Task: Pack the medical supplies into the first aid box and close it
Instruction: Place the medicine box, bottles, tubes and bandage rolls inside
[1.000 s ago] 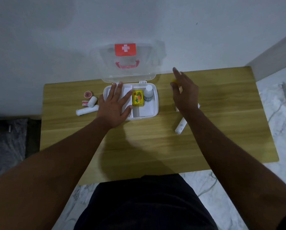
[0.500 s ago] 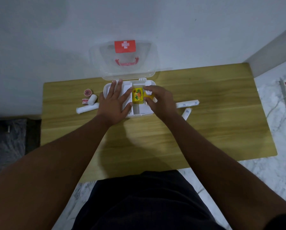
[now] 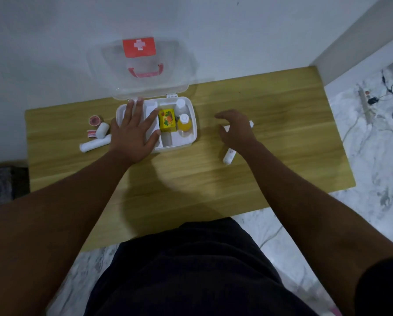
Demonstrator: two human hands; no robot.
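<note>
Left hand (image 3: pixel 132 133) lies flat, fingers spread wide, on the first aid box (image 3: pixel 188 143). Right hand (image 3: pixel 236 128) is loosely curled and empty, with a white roll (image 3: pixel 228 156) just beneath its wrist.

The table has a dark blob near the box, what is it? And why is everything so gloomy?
In the head view, the blob is the person's own soft shadow on the table; the room light is dim and greyish, so colours look dull; the right hand looks slightly blurred.
</note>
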